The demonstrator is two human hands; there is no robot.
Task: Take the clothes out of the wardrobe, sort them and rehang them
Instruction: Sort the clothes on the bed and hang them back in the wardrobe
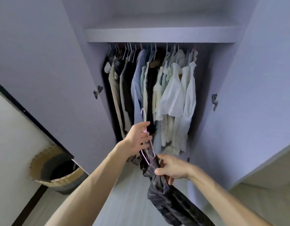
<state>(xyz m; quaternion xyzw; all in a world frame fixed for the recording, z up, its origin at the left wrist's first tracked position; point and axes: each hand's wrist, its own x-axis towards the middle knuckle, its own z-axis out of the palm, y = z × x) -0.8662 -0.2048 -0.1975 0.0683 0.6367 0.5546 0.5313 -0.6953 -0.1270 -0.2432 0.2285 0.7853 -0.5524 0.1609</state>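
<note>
the dark striped garment [165,198] hangs limp in front of the open wardrobe [157,38], low between both hands. it looks soft and light, likely to slide off thin wire, so the bunched top edge seems the place to hold it. the right hand [172,168] curls its fingers round that edge. the left hand [137,137] pinches the pink hanger [146,136] near its neck, the other fingers loosely spread. shirts [157,87] crowd the rail behind. a woven basket [56,170] stands at the left.
</note>
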